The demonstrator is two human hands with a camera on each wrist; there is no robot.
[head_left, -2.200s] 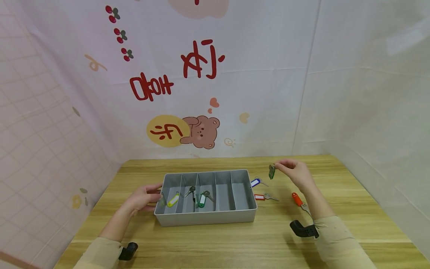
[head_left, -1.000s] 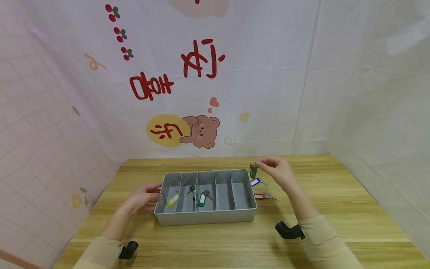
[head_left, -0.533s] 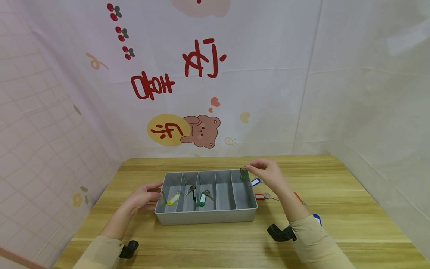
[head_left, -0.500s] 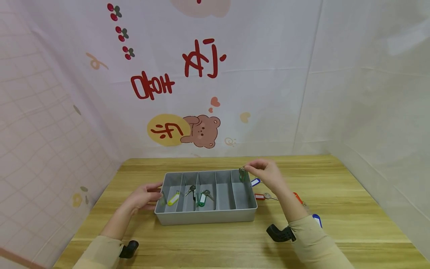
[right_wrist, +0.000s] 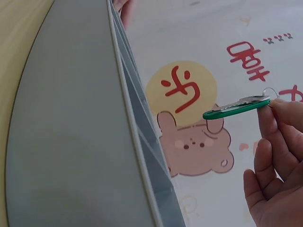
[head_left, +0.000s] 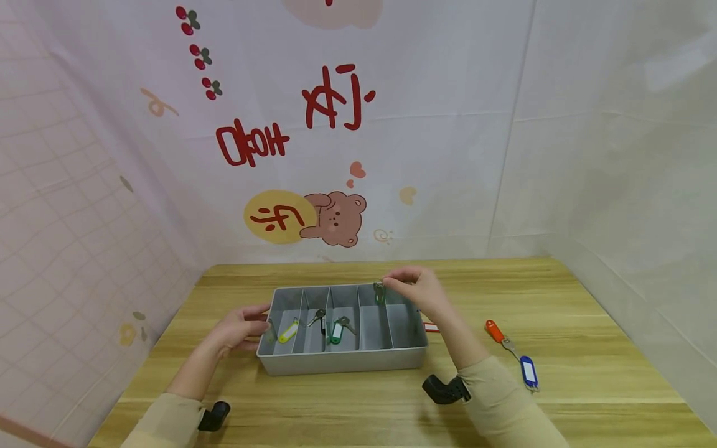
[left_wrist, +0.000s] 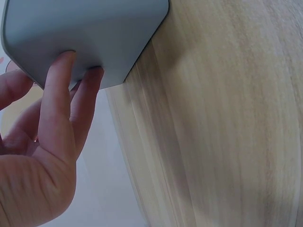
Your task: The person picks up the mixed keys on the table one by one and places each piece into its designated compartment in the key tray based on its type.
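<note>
My left hand (head_left: 239, 330) holds the left end of a grey divided tray (head_left: 342, 363), thumb at the rim. In the left wrist view, two fingertips touch the tray's outer wall (left_wrist: 118, 33). My right hand (head_left: 420, 291) pinches the ring of a green key tag (right_wrist: 232, 111) between thumb and forefinger; a key hangs with it. The tag (head_left: 379, 294) is over the back of the tray, around its fourth compartment from the left. A yellow key tag (head_left: 289, 331) lies in the first compartment, a key (head_left: 317, 317) with a black tag in the second, another green tag (head_left: 337, 333) in the third.
Right of the tray lies a red-framed tag (head_left: 431, 326), partly behind my right forearm. Further right on the wooden table (head_left: 588, 348) are an orange key tag (head_left: 494, 331) and a blue key tag (head_left: 528, 371). A printed cloth (head_left: 448, 137) stands behind the table.
My right hand has moved left with the green key tag, from beside the tray to above its back part. My left hand and the tray have stayed put.
</note>
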